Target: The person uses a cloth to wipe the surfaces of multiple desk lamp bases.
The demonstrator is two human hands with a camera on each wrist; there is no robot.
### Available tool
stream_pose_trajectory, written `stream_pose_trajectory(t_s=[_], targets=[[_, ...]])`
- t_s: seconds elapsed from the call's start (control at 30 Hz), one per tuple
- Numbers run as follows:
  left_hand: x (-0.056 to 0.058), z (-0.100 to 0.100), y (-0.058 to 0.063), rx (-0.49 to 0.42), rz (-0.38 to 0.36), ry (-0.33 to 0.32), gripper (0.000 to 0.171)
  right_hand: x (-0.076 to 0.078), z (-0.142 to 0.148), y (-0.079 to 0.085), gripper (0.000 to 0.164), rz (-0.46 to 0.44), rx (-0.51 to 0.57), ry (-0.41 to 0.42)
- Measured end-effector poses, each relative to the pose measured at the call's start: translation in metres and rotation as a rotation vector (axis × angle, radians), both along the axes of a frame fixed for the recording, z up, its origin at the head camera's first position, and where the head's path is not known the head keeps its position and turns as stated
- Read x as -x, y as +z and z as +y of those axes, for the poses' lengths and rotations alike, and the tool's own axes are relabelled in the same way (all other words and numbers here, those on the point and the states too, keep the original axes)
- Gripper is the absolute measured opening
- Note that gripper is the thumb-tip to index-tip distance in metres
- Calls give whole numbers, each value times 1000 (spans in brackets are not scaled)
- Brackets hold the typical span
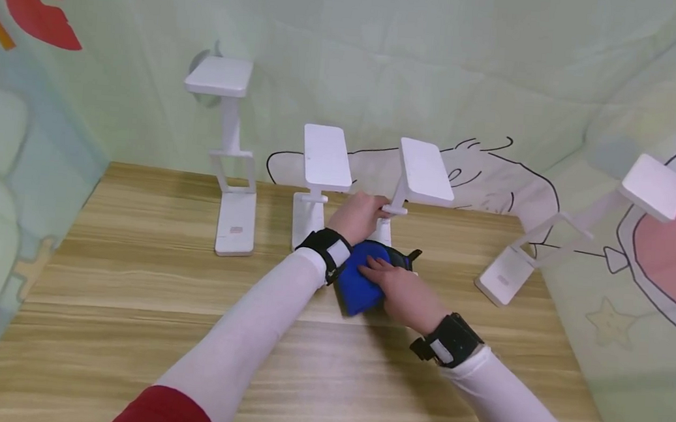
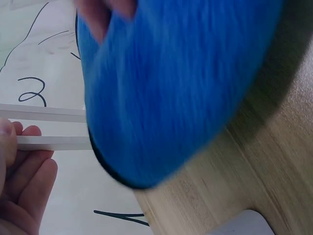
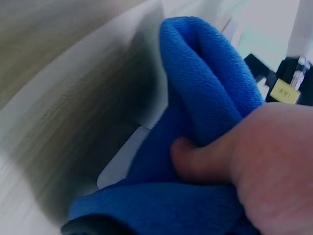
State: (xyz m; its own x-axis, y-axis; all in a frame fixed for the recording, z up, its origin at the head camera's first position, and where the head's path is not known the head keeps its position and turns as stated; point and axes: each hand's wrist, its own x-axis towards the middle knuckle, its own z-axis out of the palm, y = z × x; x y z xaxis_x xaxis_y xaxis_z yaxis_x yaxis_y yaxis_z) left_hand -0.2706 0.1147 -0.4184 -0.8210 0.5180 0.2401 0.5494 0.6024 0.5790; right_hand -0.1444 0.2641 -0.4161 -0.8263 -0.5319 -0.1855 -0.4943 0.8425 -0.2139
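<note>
My left hand (image 1: pixel 358 216) grips the thin white arm of a desk lamp (image 1: pixel 426 170), the third from the left. In the left wrist view, the fingers (image 2: pixel 36 183) curl round one of two parallel white bars (image 2: pixel 54 143). My right hand (image 1: pixel 411 298) holds a folded blue plush cloth (image 1: pixel 361 283) with black edging and a dark strap, against the lower part of that lamp. From the right wrist, the thumb (image 3: pixel 195 159) presses into the cloth's fold (image 3: pixel 205 68). The cloth and arms hide most of the lamp's base.
Another white lamp (image 1: pixel 325 156) stands just left of my left hand. Further left is a taller lamp (image 1: pixel 236 223), and one more (image 1: pixel 505 275) leans out at the right. All stand on a wooden table (image 1: pixel 148 315) before a printed curtain (image 1: pixel 337 60).
</note>
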Motion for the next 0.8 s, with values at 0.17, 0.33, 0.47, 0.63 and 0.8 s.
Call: stream_pose_trajectory(t_s=[0.17, 0.33, 0.47, 0.63, 0.8], targets=[[1, 0, -1, 4, 2, -3, 24, 19, 2, -16, 68, 84, 73, -2], [2, 0, -1, 11, 5, -6, 24, 31, 8, -24, 68, 170, 88, -33], [2, 1, -1, 14, 15, -6, 24, 32, 13, -23, 67, 158, 65, -88], [2, 1, -2, 20, 36, -11, 22, 23, 17, -17, 65, 131, 14, -122], [2, 1, -1, 30, 31, -5, 22, 6, 19, -7, 63, 110, -47, -107]])
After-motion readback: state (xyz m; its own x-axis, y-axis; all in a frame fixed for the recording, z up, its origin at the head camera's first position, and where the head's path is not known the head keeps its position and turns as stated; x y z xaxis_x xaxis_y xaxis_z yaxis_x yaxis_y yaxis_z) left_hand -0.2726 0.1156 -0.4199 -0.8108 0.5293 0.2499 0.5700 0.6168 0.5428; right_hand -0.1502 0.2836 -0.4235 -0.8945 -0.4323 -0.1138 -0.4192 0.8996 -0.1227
